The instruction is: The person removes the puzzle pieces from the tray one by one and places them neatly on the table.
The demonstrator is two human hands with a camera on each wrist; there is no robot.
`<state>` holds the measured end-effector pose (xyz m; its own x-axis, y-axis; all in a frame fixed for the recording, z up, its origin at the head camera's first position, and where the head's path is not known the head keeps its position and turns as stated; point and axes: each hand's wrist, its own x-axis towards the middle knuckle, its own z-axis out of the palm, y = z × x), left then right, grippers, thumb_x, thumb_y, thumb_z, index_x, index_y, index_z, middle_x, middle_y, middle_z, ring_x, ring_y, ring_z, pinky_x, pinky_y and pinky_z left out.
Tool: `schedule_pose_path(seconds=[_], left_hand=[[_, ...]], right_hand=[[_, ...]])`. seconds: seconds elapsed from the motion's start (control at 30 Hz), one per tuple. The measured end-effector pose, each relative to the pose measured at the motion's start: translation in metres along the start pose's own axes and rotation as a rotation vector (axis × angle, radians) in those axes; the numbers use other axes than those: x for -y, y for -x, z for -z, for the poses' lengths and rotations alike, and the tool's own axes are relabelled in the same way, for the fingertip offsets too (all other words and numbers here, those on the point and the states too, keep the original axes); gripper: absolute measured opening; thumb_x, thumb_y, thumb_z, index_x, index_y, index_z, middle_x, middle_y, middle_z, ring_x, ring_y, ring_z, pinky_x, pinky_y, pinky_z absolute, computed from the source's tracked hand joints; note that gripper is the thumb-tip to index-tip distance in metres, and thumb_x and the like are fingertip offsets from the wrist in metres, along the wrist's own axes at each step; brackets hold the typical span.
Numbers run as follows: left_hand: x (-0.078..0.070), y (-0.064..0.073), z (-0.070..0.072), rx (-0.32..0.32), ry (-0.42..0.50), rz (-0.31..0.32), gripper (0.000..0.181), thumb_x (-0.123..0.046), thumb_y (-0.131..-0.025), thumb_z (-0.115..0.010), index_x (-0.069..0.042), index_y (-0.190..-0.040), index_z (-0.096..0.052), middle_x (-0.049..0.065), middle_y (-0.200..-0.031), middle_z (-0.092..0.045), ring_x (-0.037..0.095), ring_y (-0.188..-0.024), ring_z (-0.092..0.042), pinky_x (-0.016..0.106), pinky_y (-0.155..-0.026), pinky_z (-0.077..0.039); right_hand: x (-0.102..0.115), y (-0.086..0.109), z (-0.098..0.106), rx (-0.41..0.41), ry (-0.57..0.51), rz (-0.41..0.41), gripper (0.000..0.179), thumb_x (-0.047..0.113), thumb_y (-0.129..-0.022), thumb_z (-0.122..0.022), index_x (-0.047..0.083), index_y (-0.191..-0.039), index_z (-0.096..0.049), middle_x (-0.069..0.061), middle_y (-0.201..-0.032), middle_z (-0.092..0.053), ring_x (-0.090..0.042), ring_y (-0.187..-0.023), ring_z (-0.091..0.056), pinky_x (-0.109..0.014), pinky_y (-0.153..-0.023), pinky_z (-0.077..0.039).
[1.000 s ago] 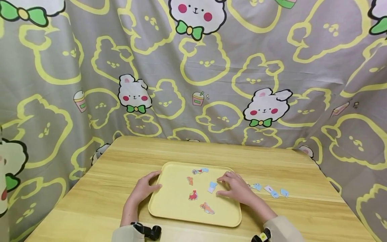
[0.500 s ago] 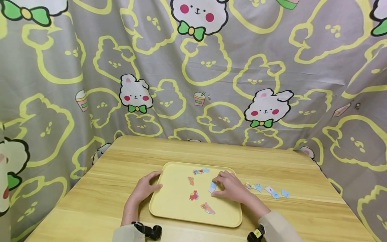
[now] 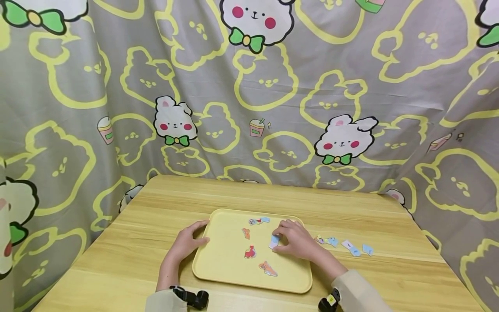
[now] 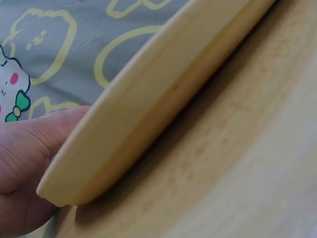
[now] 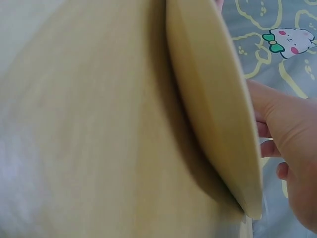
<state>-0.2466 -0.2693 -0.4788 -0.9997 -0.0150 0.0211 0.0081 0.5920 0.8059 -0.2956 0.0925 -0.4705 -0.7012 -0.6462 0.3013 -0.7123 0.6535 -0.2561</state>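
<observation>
A pale yellow tray (image 3: pixel 226 273) lies on the wooden table. My left hand (image 3: pixel 186 239) rests at its left rim, fingertips touching the edge and thumb extended over it. The left wrist view shows part of this left hand (image 4: pixel 25 158) behind the rim. Over the tray's right side, my right hand (image 3: pixel 296 238) holds a blue and white puzzle piece (image 3: pixel 274 242) between thumb and fingertips, partly covering it. Around it lie a red piece (image 3: pixel 250 252), two orange pieces, one small (image 3: pixel 246 233) and one larger (image 3: pixel 268 268), and a blue and red piece (image 3: pixel 259 221).
Right of the tray on the table (image 3: pixel 163 199) lie more pieces: a yellow and blue group (image 3: pixel 331 241), a white and blue piece (image 3: pixel 351 247) and a small blue piece (image 3: pixel 367 249). A grey patterned curtain (image 3: pixel 218 86) hangs behind the table.
My right hand has moved left and its thumb and fingers have closed in on the blue and white puzzle piece. The left hand stays at the tray's rim.
</observation>
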Motion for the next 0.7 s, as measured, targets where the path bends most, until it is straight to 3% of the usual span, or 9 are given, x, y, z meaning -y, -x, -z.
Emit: schedule_pose_path(seconds=[0.37,0.53,0.7], left_hand=[[-0.0003,-0.0008,-0.0006,-0.006,0.003,-0.004,0.055,-0.014,-0.088,-0.072,-0.011,-0.141,-0.054,0.019,-0.147,-0.050,0.042,-0.143,-0.035,0.059,-0.117,-0.030],[0.0002,-0.0013,-0.0012,-0.009,0.008,-0.004,0.055,-0.014,-0.088,-0.072,-0.011,-0.140,-0.054,0.019,-0.147,-0.050,0.042,-0.143,-0.034,0.059,-0.117,-0.030],[0.0007,-0.0008,-0.0015,-0.012,0.007,-0.011,0.055,-0.014,-0.088,-0.072,-0.011,-0.140,-0.054,0.019,-0.146,-0.050,0.043,-0.143,-0.034,0.059,-0.117,-0.030]], right_hand=[[-0.0006,-0.0002,-0.0005,-0.068,0.000,0.038,0.039,0.039,-0.074,-0.083,0.016,-0.104,-0.073,0.009,-0.091,-0.060,-0.005,-0.084,-0.048,-0.024,-0.075,-0.041],[-0.0038,0.0018,-0.0021,-0.137,-0.145,0.020,0.035,0.032,-0.075,-0.083,0.016,-0.104,-0.072,0.011,-0.090,-0.060,-0.006,-0.088,-0.053,-0.028,-0.080,-0.047],[-0.0085,0.0040,-0.0046,-0.170,-0.319,-0.025,0.036,0.028,-0.076,-0.083,0.013,-0.107,-0.072,0.010,-0.089,-0.058,-0.007,-0.082,-0.047,-0.022,-0.071,-0.045]])
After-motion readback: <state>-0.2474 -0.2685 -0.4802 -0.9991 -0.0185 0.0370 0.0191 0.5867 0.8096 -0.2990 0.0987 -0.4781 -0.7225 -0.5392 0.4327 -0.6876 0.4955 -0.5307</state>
